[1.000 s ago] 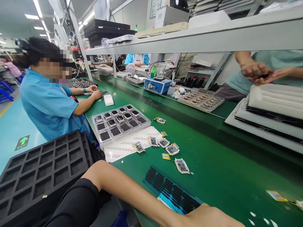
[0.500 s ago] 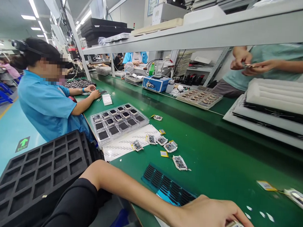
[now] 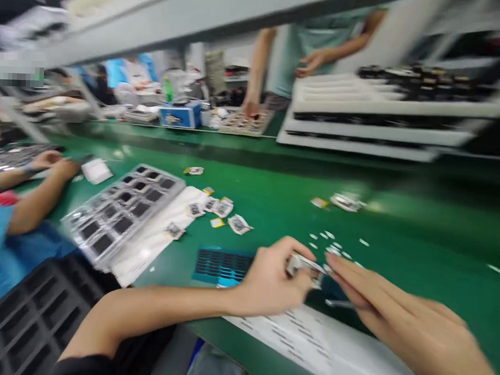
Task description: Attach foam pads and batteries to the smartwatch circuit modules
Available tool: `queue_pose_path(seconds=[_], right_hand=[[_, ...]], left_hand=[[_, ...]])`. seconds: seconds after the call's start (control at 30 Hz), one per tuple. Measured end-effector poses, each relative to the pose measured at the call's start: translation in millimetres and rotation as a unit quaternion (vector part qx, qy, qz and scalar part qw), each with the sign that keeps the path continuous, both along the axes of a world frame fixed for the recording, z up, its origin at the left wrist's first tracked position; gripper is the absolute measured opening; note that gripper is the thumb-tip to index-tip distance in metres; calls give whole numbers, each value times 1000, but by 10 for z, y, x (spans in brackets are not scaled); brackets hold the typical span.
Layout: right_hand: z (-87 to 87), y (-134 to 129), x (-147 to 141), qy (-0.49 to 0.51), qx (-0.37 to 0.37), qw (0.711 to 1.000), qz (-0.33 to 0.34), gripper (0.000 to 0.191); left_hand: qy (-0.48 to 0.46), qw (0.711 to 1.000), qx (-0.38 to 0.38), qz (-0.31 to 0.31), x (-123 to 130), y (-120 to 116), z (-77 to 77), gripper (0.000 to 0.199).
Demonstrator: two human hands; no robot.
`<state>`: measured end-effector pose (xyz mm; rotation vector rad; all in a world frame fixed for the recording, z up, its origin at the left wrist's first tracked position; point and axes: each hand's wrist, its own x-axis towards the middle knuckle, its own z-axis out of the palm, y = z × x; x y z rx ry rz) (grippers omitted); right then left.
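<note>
My left hand (image 3: 271, 278) grips a small white-framed device (image 3: 305, 269) between thumb and fingers, over the front of the green table (image 3: 266, 193). Just right of it is my right hand (image 3: 409, 319), its fingertips close to the device's edge. A thin metal tool (image 3: 346, 304) sticks out from under the right fingers, held in that hand. Small white pieces (image 3: 334, 248) lie scattered behind the hands. Beside my left hand is a blue sheet with black strips (image 3: 222, 266). Printed white paper (image 3: 285, 342) lies below the hands. The view is motion-blurred.
At left are a clear tray of dark screens (image 3: 122, 210), a black foam tray (image 3: 36, 311) and a co-worker's arms (image 3: 36, 196). Several opened devices (image 3: 223, 208) lie mid-table, another device (image 3: 347, 202) farther right. Behind stand stacked white foam trays (image 3: 359, 120) and another person's hands (image 3: 314, 61).
The view has swung right, bringing my right hand and the tool into sight. The device in my left hand now shows fully. Across the table, the person's hands have moved apart, one down to a tray.
</note>
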<state>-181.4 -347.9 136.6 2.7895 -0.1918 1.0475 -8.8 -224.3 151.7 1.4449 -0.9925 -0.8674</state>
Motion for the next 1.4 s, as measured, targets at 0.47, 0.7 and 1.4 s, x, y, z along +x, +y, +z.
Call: queue_pose_path(seconds=[0.47,0.7,1.4], right_hand=[[228,187,46,51,4,999,10,27],[153,254,83,19,57,998,14,23],[312,387,209,-39,498,863,67,22]], left_hand=[[36,997,-10,-66,70,72,5,18],[-47,997,-10,-60,73,110,3,14],[-113,985,-115,-61,59,200,15,10]])
